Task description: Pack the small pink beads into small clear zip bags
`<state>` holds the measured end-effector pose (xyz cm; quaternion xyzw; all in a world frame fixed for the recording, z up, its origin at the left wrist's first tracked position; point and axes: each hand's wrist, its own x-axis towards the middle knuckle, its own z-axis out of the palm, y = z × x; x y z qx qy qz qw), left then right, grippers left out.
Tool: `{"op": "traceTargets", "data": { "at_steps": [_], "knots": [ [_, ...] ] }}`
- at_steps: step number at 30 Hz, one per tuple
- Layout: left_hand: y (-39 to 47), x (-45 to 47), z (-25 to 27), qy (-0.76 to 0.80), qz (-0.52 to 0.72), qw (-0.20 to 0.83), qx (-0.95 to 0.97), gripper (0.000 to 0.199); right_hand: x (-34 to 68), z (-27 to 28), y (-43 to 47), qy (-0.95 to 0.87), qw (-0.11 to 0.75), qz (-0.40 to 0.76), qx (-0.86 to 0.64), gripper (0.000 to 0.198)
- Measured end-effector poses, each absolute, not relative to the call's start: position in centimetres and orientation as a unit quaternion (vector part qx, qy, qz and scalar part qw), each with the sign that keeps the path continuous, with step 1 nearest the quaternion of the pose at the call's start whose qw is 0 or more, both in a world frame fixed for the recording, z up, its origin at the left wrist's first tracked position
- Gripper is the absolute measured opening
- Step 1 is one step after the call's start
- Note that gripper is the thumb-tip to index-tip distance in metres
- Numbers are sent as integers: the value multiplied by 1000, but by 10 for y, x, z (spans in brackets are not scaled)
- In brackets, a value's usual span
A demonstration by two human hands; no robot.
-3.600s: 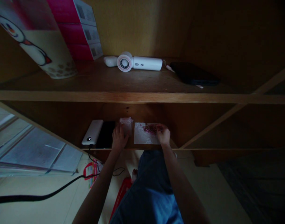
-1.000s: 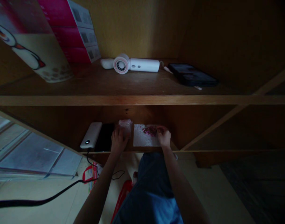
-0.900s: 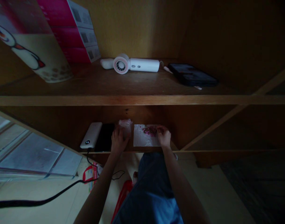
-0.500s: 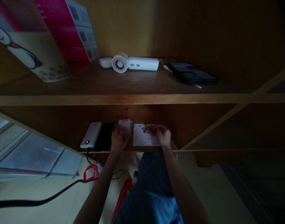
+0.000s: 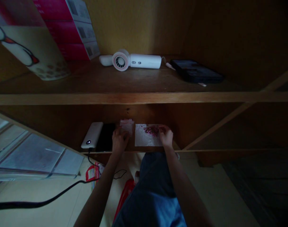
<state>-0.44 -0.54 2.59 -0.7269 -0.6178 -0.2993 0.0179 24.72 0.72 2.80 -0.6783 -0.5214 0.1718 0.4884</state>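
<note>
A person's hands work low in a dim wooden cabinet, over the lower shelf (image 5: 132, 146). The right hand (image 5: 166, 135) bends over the right edge of a white sheet (image 5: 142, 138) set near the shelf's front edge; whether its fingertips grip anything is too small to tell. Small pinkish-red beads (image 5: 151, 130) lie heaped toward the sheet's far right corner. The left hand (image 5: 120, 138) rests, fingers bent, on clear plastic packets (image 5: 127, 124) left of the sheet; any grip there cannot be told. A black flat device (image 5: 106, 137) and a white power bank (image 5: 93, 135) lie farther left. The handwork appears unfinished, the beads loose; how much is done is unclear, the packets' contents being unreadable.
</note>
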Motion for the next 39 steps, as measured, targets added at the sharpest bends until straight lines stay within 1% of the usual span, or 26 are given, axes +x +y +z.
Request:
{"op": "traceTargets", "data": {
  "at_steps": [4,7,12,18,22,25,30,34,37,39],
  "knots": [
    [-5,-6,25,-610,-325,18,-723,19,246,31,6,-524,486,171,-678,21],
    [-7,-9,27,-594,-374,26,-711,18,245,33,4,-532,487,167,-672,22],
    [-17,-11,35,-554,-447,38,-701,17,237,41,-1,-562,515,186,-620,20],
    [-30,0,45,-491,-399,15,-775,18,211,50,-8,-587,519,342,-519,18],
    [-33,9,52,-435,-373,-18,-819,20,200,48,-9,-552,534,415,-488,23],
    [-34,11,54,-416,-367,-43,-831,20,202,49,-8,-531,555,439,-466,33],
    [-31,10,53,-398,-363,-60,-840,19,206,50,-6,-548,521,469,-455,18],
    [-28,11,58,-445,-347,-69,-823,21,204,48,-5,-540,523,470,-463,15],
    [-26,16,66,-481,-352,-64,-801,26,202,46,-5,-534,540,451,-468,15],
    [-23,22,69,-488,-353,-56,-796,34,201,45,-5,-535,543,447,-468,16]
  ]
}}
